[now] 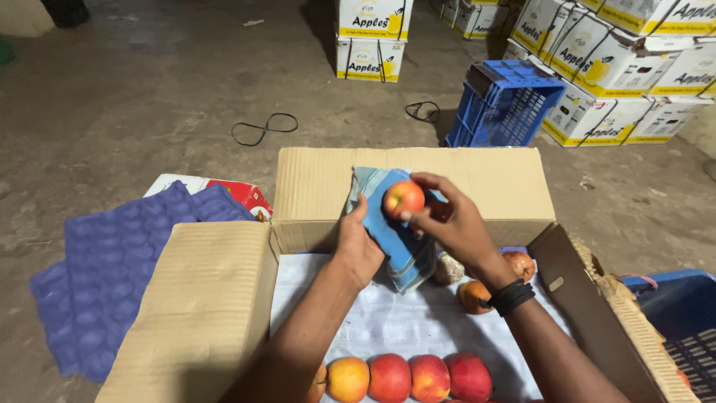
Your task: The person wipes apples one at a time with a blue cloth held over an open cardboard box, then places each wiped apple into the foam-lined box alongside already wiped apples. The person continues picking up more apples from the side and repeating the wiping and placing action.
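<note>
My right hand holds a red-yellow apple by the fingertips, pressed against a folded blue cloth. My left hand grips that cloth from the left side. Both hands hover over an open cardboard box lined with white paper. A row of several red and yellow apples lies along the box's near edge. Three more apples sit at the right under my right wrist, which wears a black band.
Purple moulded fruit trays lie on the floor at left. A blue plastic crate and stacked white-yellow fruit cartons stand behind. Another blue crate is at the right edge. Black straps lie on the concrete floor.
</note>
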